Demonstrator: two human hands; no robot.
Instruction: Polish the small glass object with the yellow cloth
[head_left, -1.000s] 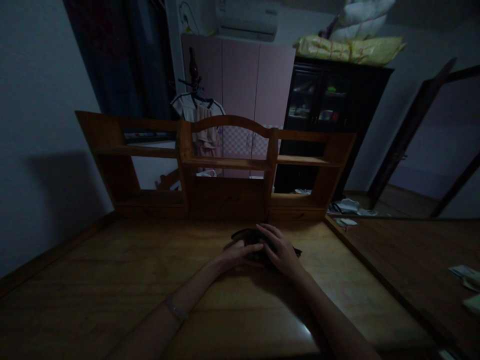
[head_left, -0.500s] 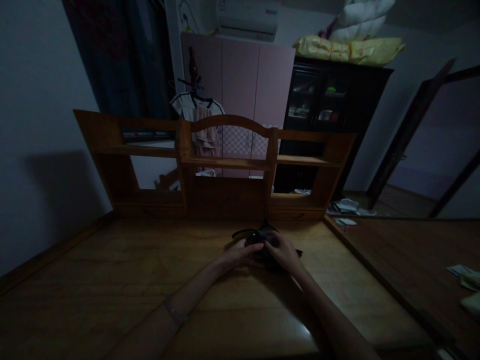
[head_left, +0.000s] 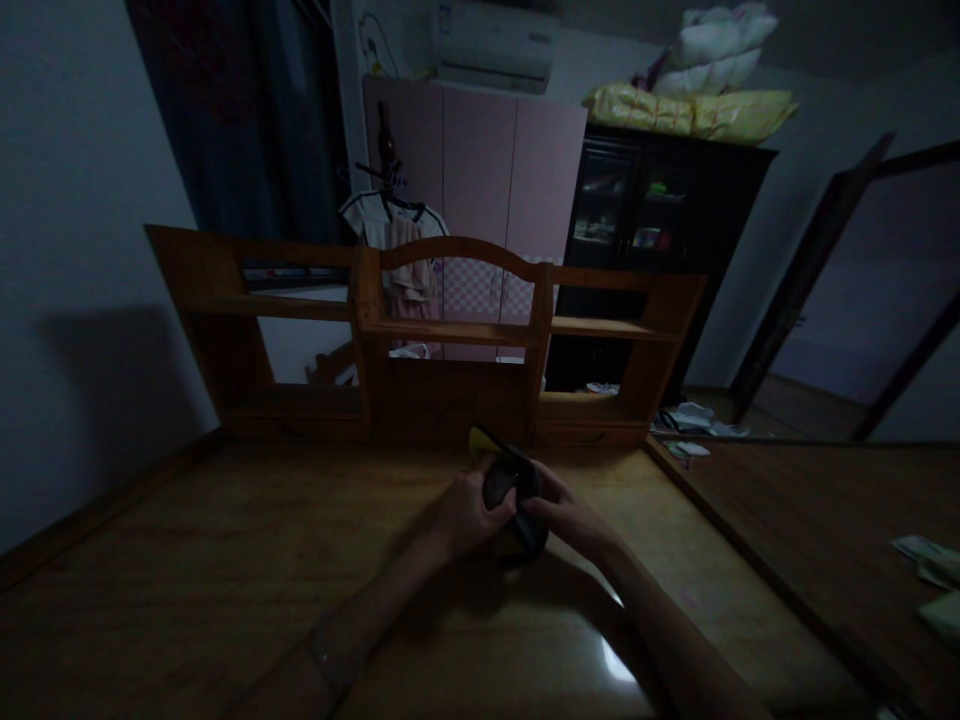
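A dark bundled object (head_left: 514,495), soft-looking with a yellow edge at its top, is held up just above the wooden desk (head_left: 225,570). My left hand (head_left: 465,510) grips its left side with the fingers curled round it. My right hand (head_left: 574,515) is closed on its right side. The room is dim, so I cannot make out what the object is. Both forearms reach in from the bottom of the view.
A wooden shelf unit (head_left: 427,340) stands along the desk's far edge. Behind it are a pink wardrobe (head_left: 480,190), hanging clothes (head_left: 401,260) and a dark cabinet (head_left: 645,250). A second wooden surface (head_left: 847,540) at right bears papers (head_left: 930,570).
Both hands have lifted the dark object off the desk and drawn it together into a bundle; one second ago it lay flat under my hands. The view has tilted slightly.
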